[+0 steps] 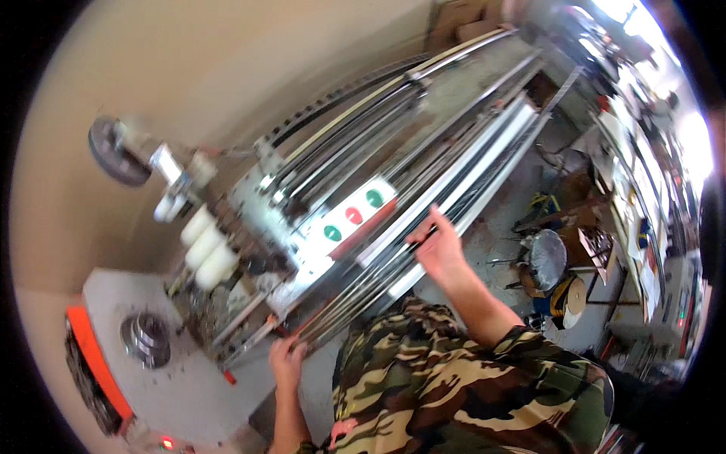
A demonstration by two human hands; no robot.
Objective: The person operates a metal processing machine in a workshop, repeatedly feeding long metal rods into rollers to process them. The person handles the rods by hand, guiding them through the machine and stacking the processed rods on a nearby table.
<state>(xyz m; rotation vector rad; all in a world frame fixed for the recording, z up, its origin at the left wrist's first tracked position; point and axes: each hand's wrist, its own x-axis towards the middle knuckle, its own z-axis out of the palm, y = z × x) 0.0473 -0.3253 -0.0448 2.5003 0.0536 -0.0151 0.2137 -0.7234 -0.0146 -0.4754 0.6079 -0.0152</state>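
A bundle of long thin rods (355, 295) slants along the near side of a long metal machine (446, 121). At its lower left end, the fingers of my left hand (286, 362) are closed on the rods. Farther up to the right, my right hand (441, 248) has its fingers curled round the same bundle, the index finger sticking up a little. Both hands are slightly blurred. Just beyond the rods, a white control panel (353, 216) carries two green buttons and a red one. Pale strips (461, 189) run along the machine beside my right hand.
White rollers (208, 250) and a dark wheel (119, 151) sit at the machine's left end. Below them stands a grey cabinet (197, 393) with a round metal piece (145, 340). On the right are a round stool (548, 259), a spool (569, 301) and a cluttered bench (631, 189).
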